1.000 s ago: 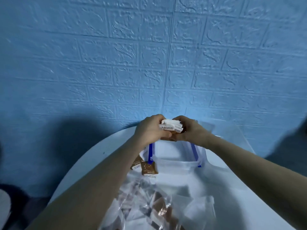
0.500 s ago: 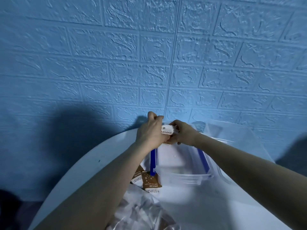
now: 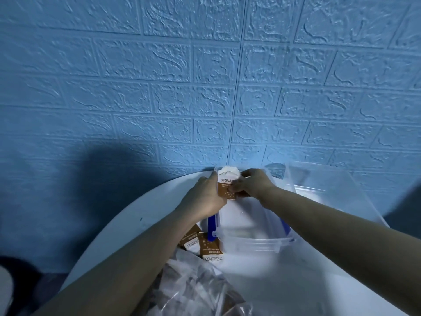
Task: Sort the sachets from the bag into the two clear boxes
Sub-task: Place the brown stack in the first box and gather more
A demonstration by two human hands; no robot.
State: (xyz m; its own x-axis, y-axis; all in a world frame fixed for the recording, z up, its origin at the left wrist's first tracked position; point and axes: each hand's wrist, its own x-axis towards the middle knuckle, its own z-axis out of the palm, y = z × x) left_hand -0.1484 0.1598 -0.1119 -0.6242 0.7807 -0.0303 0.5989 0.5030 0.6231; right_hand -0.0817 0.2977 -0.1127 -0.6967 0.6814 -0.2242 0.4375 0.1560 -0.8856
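Both hands, left hand (image 3: 205, 197) and right hand (image 3: 252, 184), pinch a stack of sachets (image 3: 227, 184) together at the far end of the box (image 3: 255, 245); placing seems underway; next, lower and release them inside.

The wall (image 3: 159, 87) was blue with an embossed brick pattern. The round table (image 3: 127, 226) was white. The held sachet stack (image 3: 227, 185) was white above and brown below, with white specks on the brown. The clear box (image 3: 250, 244) carried blue latches (image 3: 211, 229). Two loose sachets (image 3: 210, 247) were brown with white bands. The bag (image 3: 193, 290) was transparent.
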